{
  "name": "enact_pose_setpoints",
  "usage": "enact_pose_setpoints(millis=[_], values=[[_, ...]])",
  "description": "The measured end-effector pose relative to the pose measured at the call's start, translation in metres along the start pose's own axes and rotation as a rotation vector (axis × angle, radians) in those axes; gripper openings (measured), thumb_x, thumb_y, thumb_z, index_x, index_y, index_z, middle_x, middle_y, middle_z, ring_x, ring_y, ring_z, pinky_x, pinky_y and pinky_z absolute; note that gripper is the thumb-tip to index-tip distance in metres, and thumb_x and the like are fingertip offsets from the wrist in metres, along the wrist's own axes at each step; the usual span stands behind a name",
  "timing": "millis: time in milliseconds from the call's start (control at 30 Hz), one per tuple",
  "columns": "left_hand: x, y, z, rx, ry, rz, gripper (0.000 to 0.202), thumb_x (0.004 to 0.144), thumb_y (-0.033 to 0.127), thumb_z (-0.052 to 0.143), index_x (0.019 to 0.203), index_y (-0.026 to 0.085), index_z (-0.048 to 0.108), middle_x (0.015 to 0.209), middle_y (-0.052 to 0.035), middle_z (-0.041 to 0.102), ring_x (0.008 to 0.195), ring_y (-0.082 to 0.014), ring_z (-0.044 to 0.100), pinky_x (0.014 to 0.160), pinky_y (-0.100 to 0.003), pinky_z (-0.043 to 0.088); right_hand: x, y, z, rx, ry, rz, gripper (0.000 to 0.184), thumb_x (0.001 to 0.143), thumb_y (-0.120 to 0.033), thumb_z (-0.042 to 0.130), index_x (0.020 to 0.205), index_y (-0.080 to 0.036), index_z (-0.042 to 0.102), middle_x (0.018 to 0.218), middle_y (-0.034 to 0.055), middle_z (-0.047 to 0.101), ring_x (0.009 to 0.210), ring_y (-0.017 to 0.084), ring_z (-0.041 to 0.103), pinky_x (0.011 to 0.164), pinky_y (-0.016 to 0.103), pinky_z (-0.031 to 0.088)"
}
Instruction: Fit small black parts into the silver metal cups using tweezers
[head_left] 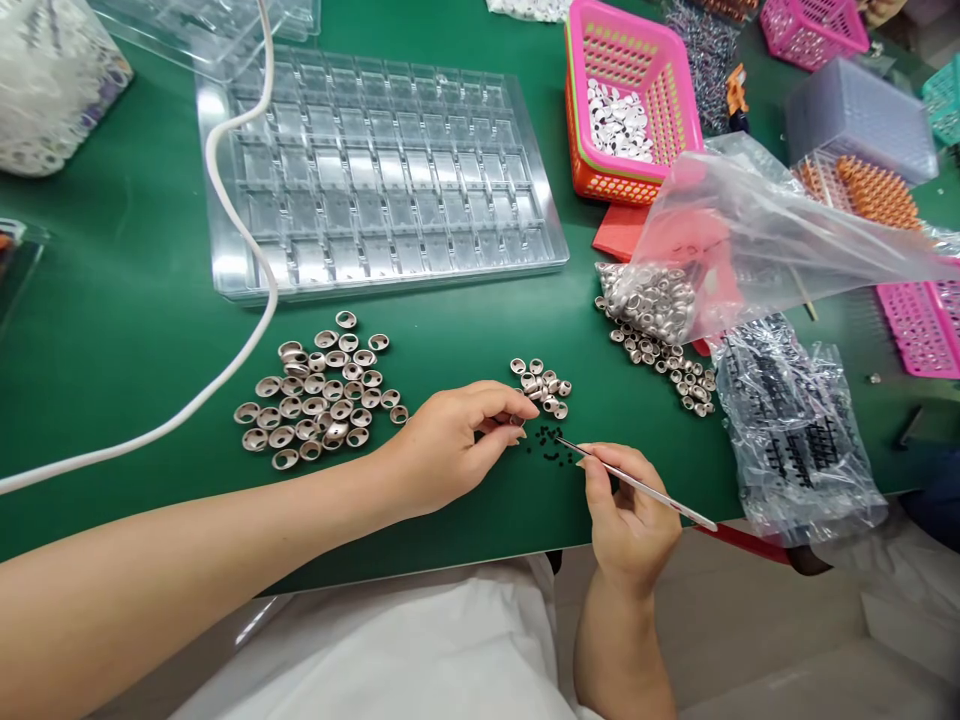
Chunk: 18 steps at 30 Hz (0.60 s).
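Observation:
My left hand [454, 440] pinches a small silvery metal ring piece [516, 421], mostly hidden by the fingertips. Slim metal tweezers [637, 484] lie in my right hand [628, 505], held like a pen, with their tip among tiny black pieces [551, 457] scattered on the table. Just behind these sits a small cluster of metal ring pieces [541, 384]. A larger spread of similar metal ring pieces [322, 395], each with a hole, lies left of my left hand.
Behind the hands is a clear compartmented plastic tray [390, 185], crossed at its left by a white cable [247, 235]. Stacked baskets [634, 60] hold white pieces. At right lie a bag of metal rings [652, 300] and a bag with black parts [799, 430].

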<state>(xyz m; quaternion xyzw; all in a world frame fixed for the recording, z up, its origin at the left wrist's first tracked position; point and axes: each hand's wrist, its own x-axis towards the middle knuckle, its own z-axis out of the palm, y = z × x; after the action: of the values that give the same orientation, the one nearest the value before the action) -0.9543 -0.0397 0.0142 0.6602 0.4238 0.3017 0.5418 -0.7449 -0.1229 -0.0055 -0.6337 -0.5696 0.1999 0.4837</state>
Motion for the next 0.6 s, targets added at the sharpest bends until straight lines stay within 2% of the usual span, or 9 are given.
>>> enact_pose_setpoints(millis=[367,600], values=[[0.0009,0.0023,-0.0003,0.037,0.000,-0.037,0.023,0.089,0.012,0.056,0.103,0.018,0.072,0.103,-0.0032,0.073,0.085,-0.0144,0.071,0.075,-0.024,0.057,-0.0006,0.0000,-0.0002,-0.059,0.004,-0.031,0.013,0.088,-0.016,0.069,0.098,-0.024,0.072,0.089,0.0023,0.075,0.075,0.016,0.071,0.065,0.030,0.060],[0.0012,0.0015,0.0010,-0.051,0.007,-0.073,0.024,0.089,0.014,0.058,0.108,0.015,0.072,0.105,-0.0054,0.071,0.088,-0.0152,0.073,0.083,-0.025,0.060,0.0000,-0.0009,0.0002,-0.079,0.000,-0.014,0.012,0.089,-0.017,0.069,0.098,-0.024,0.073,0.090,0.0020,0.075,0.075,0.016,0.071,0.065,0.029,0.060]])
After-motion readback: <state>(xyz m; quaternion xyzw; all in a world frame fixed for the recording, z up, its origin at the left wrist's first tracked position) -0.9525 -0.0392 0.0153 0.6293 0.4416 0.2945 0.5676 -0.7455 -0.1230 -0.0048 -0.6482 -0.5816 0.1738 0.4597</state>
